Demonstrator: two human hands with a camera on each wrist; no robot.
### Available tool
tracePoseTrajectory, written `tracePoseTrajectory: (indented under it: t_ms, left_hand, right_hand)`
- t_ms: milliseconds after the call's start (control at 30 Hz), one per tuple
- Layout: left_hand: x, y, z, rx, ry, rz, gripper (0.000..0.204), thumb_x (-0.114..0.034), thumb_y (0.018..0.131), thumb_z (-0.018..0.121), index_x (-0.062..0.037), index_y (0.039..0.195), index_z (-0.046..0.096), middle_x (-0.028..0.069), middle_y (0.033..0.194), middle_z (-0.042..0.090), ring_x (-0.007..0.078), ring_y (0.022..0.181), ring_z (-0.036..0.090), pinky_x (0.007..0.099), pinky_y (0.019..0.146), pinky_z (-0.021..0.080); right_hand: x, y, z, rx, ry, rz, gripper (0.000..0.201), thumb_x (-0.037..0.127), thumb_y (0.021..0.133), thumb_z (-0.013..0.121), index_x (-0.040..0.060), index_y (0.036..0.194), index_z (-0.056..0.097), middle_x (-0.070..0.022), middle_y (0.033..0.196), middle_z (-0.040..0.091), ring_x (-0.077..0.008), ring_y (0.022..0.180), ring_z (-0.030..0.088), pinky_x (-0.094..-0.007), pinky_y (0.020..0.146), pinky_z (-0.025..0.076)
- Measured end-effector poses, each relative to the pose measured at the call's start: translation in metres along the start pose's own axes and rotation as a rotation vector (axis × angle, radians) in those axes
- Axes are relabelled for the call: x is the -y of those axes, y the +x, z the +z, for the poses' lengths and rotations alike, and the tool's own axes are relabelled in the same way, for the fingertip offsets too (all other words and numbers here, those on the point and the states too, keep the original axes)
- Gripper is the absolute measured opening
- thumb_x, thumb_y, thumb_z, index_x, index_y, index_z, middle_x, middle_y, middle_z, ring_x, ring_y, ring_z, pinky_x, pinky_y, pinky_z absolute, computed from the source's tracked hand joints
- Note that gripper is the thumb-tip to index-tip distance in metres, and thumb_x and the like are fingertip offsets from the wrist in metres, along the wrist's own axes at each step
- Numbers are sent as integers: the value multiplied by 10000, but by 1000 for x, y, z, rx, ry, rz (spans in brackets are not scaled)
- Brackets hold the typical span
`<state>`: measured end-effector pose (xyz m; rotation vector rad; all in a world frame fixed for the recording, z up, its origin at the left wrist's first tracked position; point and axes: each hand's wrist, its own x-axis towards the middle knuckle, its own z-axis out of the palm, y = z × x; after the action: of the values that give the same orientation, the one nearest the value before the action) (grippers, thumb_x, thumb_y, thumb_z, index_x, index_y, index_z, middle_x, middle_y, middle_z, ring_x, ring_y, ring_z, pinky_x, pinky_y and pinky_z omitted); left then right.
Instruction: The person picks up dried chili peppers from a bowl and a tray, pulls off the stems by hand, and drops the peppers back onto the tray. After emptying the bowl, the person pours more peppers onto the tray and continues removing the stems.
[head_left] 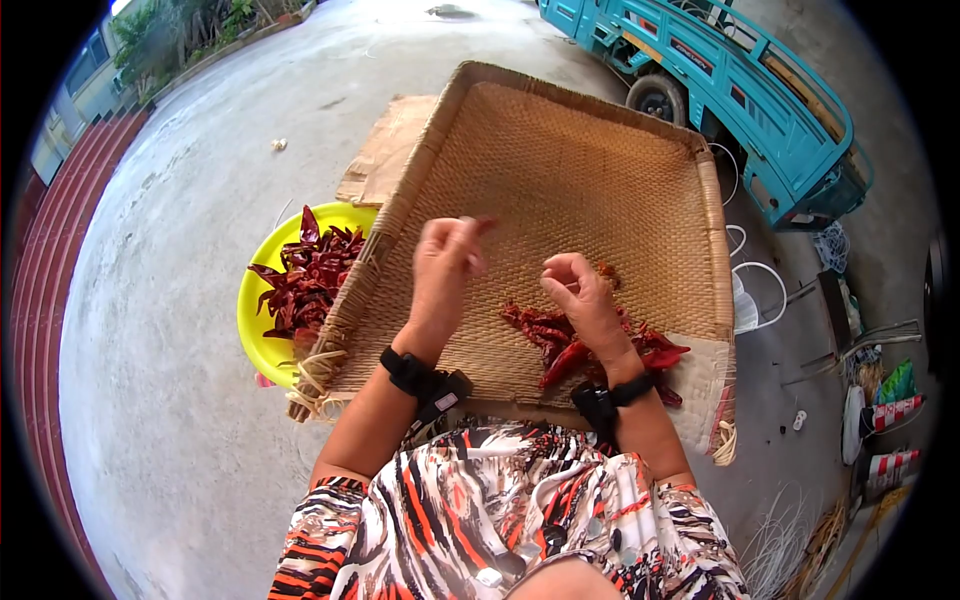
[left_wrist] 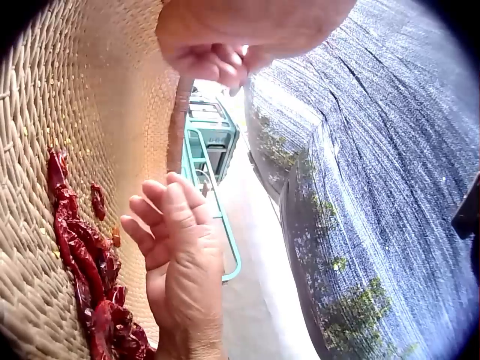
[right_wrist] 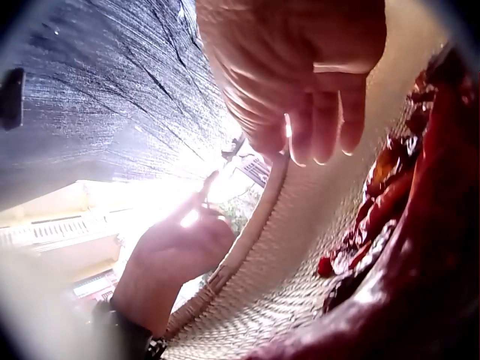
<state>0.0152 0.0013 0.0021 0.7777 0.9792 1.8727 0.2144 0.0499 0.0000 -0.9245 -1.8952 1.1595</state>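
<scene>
Over the woven tray (head_left: 560, 140), the left hand (head_left: 445, 275) is raised with curled fingers. A small reddish piece, apparently a dried chili (head_left: 487, 225), is pinched at its fingertips. To its right hovers the right hand (head_left: 588, 305), fingers loosely bent and apart from the thumb, holding nothing visible. The left wrist view shows the right hand (left_wrist: 184, 277) relaxed beside the red chilies (left_wrist: 90, 262). Below and around the right hand, a loose pile of dried chilies (head_left: 565, 362) lies on the tray, beneath the hand and not touched by it.
A yellow basin (head_left: 255, 325) full of dried red chilies stands against the tray's left side. Flat cardboard (head_left: 385, 150) lies behind it. A turquoise cargo vehicle (head_left: 740, 110) stands at the back right. Striped objects (head_left: 890, 412) and a chair frame are at the far right.
</scene>
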Motion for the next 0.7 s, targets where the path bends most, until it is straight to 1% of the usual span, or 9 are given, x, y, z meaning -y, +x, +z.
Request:
tracePoseTrajectory:
  t_ms: [67,133,167,233,267,333,433,600,700]
  left_hand:
    - [-1,9,-12,-351,-66,131,172,-255,987,535,-86,1000,511,15,759,557,88,593,516,228,520,436]
    - [-7,17,-31,-519,-150,192,216,-292,1010,474,-81,1058,473,48,858,597,116,607,543,246,531,475]
    - [-13,21,-40,-532,-249,187,272,-341,1014,439,-78,1082,457,64,940,613,143,645,568,263,554,496]
    - [-28,29,-55,-561,-525,120,449,-480,1006,354,-58,1134,442,100,1132,626,232,780,621,329,634,546]
    - [-31,30,-61,-558,-646,129,527,-532,993,326,-44,1152,446,108,1159,622,264,825,623,363,675,555]
    - [-38,26,-59,-523,-703,106,460,-462,996,403,-33,1151,466,97,1132,627,254,831,624,335,688,558]
    - [-21,26,-55,-457,-388,5,337,-318,975,514,-28,1145,495,86,1038,643,206,806,627,276,682,540]
    - [-10,5,-18,3,68,-188,221,-127,904,591,-35,1099,545,58,885,636,111,719,597,228,657,498]
    - [5,-1,-11,318,305,-249,267,-154,906,618,-17,1125,549,44,921,608,105,786,589,256,706,496]
  right_hand:
    - [-3,-2,-10,43,-195,-49,174,106,861,654,36,1014,610,-69,949,632,-182,882,609,-302,772,504]
    - [-7,-4,-19,106,-392,-111,186,101,840,651,34,1009,613,-97,971,638,-238,928,608,-339,815,495]
    - [-7,-5,-22,115,-393,-97,198,115,829,642,36,1009,618,-126,998,638,-297,982,586,-374,864,472]
    - [-7,-8,-27,143,-444,-88,200,123,827,639,41,1008,624,-130,1001,638,-301,974,587,-380,864,470]
    - [-7,-9,-30,157,-468,-84,200,126,826,637,43,1008,626,-132,1002,638,-302,970,587,-383,865,469]
    - [-6,-11,-35,221,-555,-101,197,122,820,632,52,1005,633,-127,999,638,-306,969,585,-390,864,467]
    - [-8,-14,-37,295,-683,-138,189,110,813,622,62,995,641,-120,980,639,-312,964,582,-404,861,464]
    - [-11,-13,-34,248,-712,-129,163,94,823,605,58,980,628,-113,949,638,-308,944,589,-408,847,469]
    - [-7,-12,-31,172,-501,-53,132,93,858,600,48,981,610,-102,946,641,-244,927,607,-349,832,478]
